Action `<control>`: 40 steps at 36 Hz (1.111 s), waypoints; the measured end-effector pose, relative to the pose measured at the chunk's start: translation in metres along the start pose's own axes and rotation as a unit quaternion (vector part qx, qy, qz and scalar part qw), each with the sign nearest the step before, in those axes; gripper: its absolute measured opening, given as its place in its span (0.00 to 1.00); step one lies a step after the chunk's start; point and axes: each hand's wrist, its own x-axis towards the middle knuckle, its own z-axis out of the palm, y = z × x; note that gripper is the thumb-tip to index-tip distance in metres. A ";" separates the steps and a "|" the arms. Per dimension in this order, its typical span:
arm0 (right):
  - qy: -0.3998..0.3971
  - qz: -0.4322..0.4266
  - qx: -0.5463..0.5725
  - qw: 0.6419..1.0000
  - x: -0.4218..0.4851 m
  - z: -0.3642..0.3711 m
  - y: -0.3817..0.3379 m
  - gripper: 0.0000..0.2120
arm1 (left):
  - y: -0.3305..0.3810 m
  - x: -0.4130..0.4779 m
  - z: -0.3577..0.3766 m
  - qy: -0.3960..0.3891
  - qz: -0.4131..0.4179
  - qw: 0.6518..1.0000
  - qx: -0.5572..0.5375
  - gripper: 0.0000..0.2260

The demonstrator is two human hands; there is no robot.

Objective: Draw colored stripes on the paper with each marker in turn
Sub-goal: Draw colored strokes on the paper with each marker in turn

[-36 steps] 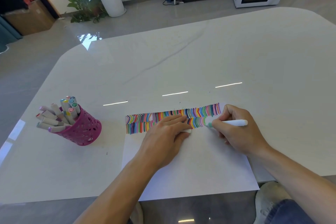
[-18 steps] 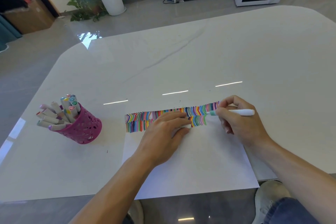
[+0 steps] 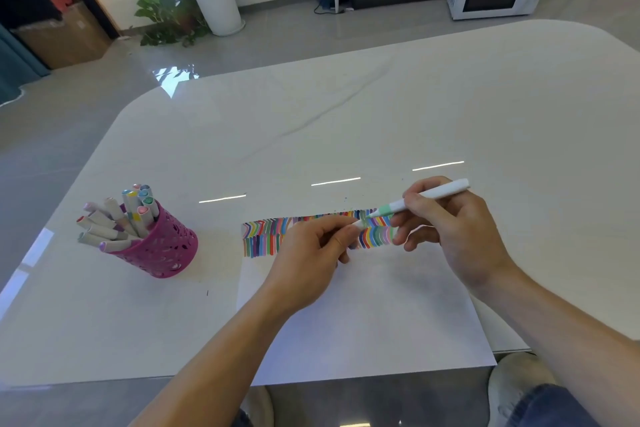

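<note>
At the left of the white desk (image 3: 346, 114), a pink perforated holder (image 3: 162, 246) stood crammed with capped markers (image 3: 117, 218), well apart from the sheet of paper (image 3: 363, 315) lying at the near edge in front of the person. A band of colored stripes (image 3: 266, 236) ran along the paper's far edge, in two rows at its left end, while the rest of the sheet below it was bare. The left hand (image 3: 311, 263) hovered over the middle of that band, its fingertips pinching what appeared to be a small white cap (image 3: 358, 224). Just to the right, the mint-banded marker (image 3: 429, 194) was tilted with its nib aimed down and left at the cap, near it but seemingly not yet inside, and lifted clear of the paper. The right hand (image 3: 453, 232) gripped the marker's white barrel between thumb and curled fingers above the band's right end. The step in hand looked to be closing this color off rather than drawing with it. The next move would call for lining nib and cap up squarely and pressing them together until seated, then carrying the marker across to the holder and picking a fresh one; a skewed push might smear ink on the fingers.
</note>
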 end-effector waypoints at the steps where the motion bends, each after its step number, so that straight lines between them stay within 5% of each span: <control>1: -0.004 0.001 -0.003 1.000 0.000 0.000 0.001 0.05 | 0.001 0.000 0.000 -0.003 0.000 1.000 0.000 0.08; 10: -0.028 -0.011 -0.058 0.998 0.000 -0.001 0.010 0.03 | 0.004 -0.001 -0.001 -0.005 -0.005 1.000 0.011 0.07; 40: -0.027 0.038 0.021 0.999 -0.006 0.005 0.005 0.06 | 0.017 -0.003 0.003 0.072 0.000 0.997 0.019 0.09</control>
